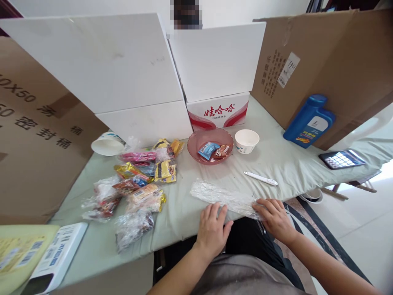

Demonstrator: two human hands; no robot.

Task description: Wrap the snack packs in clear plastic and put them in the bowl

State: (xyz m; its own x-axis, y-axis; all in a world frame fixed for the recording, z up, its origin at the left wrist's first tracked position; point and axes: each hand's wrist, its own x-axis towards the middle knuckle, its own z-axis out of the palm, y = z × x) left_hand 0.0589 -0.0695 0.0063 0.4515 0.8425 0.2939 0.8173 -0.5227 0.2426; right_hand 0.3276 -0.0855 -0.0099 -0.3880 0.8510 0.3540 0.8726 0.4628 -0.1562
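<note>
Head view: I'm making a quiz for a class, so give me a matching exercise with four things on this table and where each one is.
Things:
1. pen
2. blue bottle
3. pink bowl
4. clear plastic bag

Places:
A. leaning against the brown cardboard at the right
B. under the fingers of both hands at the table's near edge
C. lying on the cloth between the white cup and the hands
D. in front of the red and white box, holding two snack packets

Pairs: 1-C, 2-A, 3-D, 4-B
</note>
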